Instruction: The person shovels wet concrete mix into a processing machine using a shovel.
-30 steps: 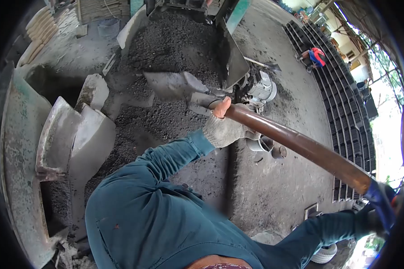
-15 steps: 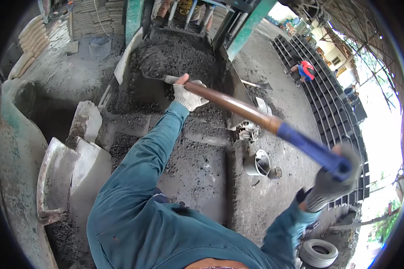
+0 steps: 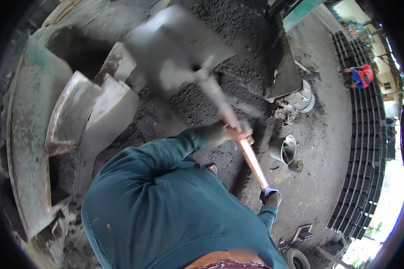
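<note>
A shovel [image 3: 252,162] slants across the view, its broad metal blade [image 3: 184,38] smeared by motion at the upper left. I see no load on the blade. My left hand [image 3: 238,131], in a pale glove, is wrapped around the wooden shaft at mid-length. At the lower end, my right hand [image 3: 271,197] grips the blue handle, partly hidden by it. Dark, gravelly mix [image 3: 224,27] lies behind and beneath the blade.
Curved metal plates [image 3: 74,114] and a large drum wall [image 3: 29,134] stand at left. To the right are a bucket [image 3: 283,149], a tyre [image 3: 297,259] and long rows of dark blocks [image 3: 361,148]. A person in red [image 3: 362,76] bends beside the rows.
The shovel has swung from the mix pile back toward me, its blade now upper left and facing me. Its handle end has dropped, with my right hand, toward my waist. My view has tilted down.
</note>
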{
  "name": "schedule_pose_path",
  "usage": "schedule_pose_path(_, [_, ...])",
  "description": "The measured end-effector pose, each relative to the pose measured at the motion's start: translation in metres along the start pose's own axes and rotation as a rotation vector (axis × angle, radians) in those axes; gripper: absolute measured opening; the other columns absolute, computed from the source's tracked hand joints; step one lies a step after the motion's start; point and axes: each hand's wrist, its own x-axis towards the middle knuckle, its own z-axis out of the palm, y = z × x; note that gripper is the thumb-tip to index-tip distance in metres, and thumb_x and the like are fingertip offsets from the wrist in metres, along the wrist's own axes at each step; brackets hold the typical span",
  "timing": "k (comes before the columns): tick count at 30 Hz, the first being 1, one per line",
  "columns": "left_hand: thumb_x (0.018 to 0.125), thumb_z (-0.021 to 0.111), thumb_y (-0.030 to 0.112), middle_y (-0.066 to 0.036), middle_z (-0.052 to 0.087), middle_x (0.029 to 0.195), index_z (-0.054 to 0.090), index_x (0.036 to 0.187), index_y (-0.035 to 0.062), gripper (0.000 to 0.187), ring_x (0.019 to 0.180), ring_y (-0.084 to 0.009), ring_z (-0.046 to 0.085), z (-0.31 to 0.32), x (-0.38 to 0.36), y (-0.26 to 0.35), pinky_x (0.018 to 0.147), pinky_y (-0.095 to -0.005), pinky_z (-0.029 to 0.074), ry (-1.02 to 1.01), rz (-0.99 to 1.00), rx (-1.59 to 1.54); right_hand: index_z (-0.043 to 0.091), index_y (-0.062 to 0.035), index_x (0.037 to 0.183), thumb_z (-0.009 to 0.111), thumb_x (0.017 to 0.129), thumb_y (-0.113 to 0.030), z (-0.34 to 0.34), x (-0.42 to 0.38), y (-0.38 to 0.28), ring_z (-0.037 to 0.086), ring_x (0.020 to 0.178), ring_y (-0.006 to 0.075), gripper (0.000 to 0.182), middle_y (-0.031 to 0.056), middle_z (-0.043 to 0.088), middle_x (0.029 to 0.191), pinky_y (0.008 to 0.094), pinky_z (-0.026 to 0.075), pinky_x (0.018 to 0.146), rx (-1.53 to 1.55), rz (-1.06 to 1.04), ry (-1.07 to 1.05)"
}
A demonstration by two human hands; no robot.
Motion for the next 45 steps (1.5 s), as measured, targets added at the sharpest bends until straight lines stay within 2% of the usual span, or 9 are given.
schedule_pose_path(3, [0.086, 0.069, 0.022, -0.011, 0.06, 0.099, 0.061, 0.099, 0.0059, 0.023, 0.109, -0.029, 0.057, 0.03, -0.087, -0.033, 0.102, -0.0523, 0.041, 0.637, -0.206, 0.021, 0.069, -0.0035, 0.096, 0.062, 0.082, -0.016, 0.049, 0.031, 0.058, 0.059, 0.057, 0.0213, 0.019, 0.0086, 0.063, 0.07, 0.035, 0.047, 0.051, 1.334, 0.258, 0.094])
schedule_pose_path(10, [0.087, 0.063, 0.014, -0.009, 0.055, 0.079, 0.052, 0.088, 0.0066, 0.013, 0.082, -0.0283, 0.057, 0.013, -0.217, -0.109, 0.089, -0.0472, 0.05, 1.528, 0.315, -0.484, 0.064, 0.0006, 0.109, 0.07, 0.081, -0.017, -0.004, 0.034, 0.01, 0.064, 0.078, 0.0233, 0.033, 0.0116, 0.066, 0.092, 0.0345, 0.053, 0.068, 0.903, -0.412, 0.016])
schedule_pose_path(16, [0.086, 0.07, 0.025, -0.007, 0.055, 0.081, 0.052, 0.093, 0.0111, 0.023, 0.077, -0.0237, 0.057, -0.088, -0.249, -0.111, 0.071, -0.0445, 0.053, 2.203, 0.215, -0.553, 0.061, -0.0013, 0.102, 0.072, 0.086, -0.044, -0.078, -0.005, -0.043, 0.063, 0.084, 0.0208, 0.047, 0.012, 0.065, 0.09, 0.0335, 0.051, 0.076, 0.764, -1.032, 0.295])
schedule_pose_path(21, [0.089, 0.066, 0.037, -0.003, 0.05, 0.065, 0.049, 0.079, 0.015, 0.03, 0.054, -0.0252, 0.053, -0.113, -0.161, -0.172, 0.05, -0.0429, 0.049, 1.791, 0.438, -0.482, 0.062, -0.0027, 0.09, 0.073, 0.087, -0.032, -0.027, 0.019, -0.075, 0.052, 0.059, 0.0104, 0.031, 0.0, 0.058, 0.068, 0.0283, 0.044, 0.054, 1.176, -0.408, 0.048])
schedule_pose_path(26, [0.088, 0.063, 0.024, -0.007, 0.047, 0.061, 0.052, 0.089, 0.0166, 0.013, 0.05, -0.0263, 0.05, -0.233, -0.098, -0.298, 0.052, -0.0513, 0.047, 1.748, 0.149, -0.848, 0.064, 0.0013, 0.092, 0.074, 0.08, -0.008, 0.009, 0.069, -0.097, 0.052, 0.059, 0.0111, 0.018, 0.0014, 0.06, 0.074, 0.0284, 0.044, 0.053, 1.189, 0.055, 0.159])
schedule_pose_path(31, [0.088, 0.062, 0.028, -0.004, 0.043, 0.056, 0.05, 0.08, 0.0173, 0.018, 0.047, -0.024, 0.047, -0.371, -0.07, -0.298, 0.055, -0.0476, 0.047, 1.68, -0.047, -1.128, 0.067, 0.0032, 0.1, 0.069, 0.079, -0.002, -0.006, 0.187, -0.154, 0.06, 0.07, 0.0167, 0.022, 0.0069, 0.067, 0.084, 0.0333, 0.05, 0.062, 0.926, -0.097, 0.233])
schedule_pose_path(38, [0.092, 0.054, 0.019, -0.002, 0.04, 0.055, 0.049, 0.079, 0.0156, 0.014, 0.049, -0.0197, 0.046, -0.442, -0.15, -0.073, 0.051, -0.0391, 0.044, 1.817, 0.301, -0.946, 0.066, -0.004, 0.094, 0.07, 0.08, -0.013, 0.015, 0.264, -0.422, 0.06, 0.057, 0.0179, 0.017, 0.0083, 0.067, 0.078, 0.0329, 0.05, 0.048, 0.682, -0.415, 0.234])
schedule_pose_path(41, [0.091, 0.055, 0.019, -0.002, 0.043, 0.056, 0.05, 0.078, 0.016, 0.015, 0.051, -0.0193, 0.047, -0.465, -0.171, -0.111, 0.053, -0.0409, 0.046, 1.804, 0.415, -0.894, 0.065, -0.0029, 0.093, 0.07, 0.081, -0.008, -0.01, 0.227, -0.411, 0.058, 0.052, 0.0176, 0.014, 0.0072, 0.066, 0.077, 0.0324, 0.05, 0.048, 0.801, -0.593, 0.218])
schedule_pose_path(45, [0.088, 0.061, 0.027, -0.005, 0.045, 0.058, 0.048, 0.076, 0.0138, 0.022, 0.054, -0.0249, 0.049, -0.406, -0.171, -0.186, 0.061, -0.0479, 0.049, 1.748, 0.335, -0.891, 0.062, -0.0043, 0.093, 0.066, 0.078, 0.005, 0.019, 0.228, -0.302, 0.06, 0.057, 0.0178, 0.018, 0.0063, 0.062, 0.074, 0.0375, 0.049, 0.044, 1.297, -0.078, -0.03])
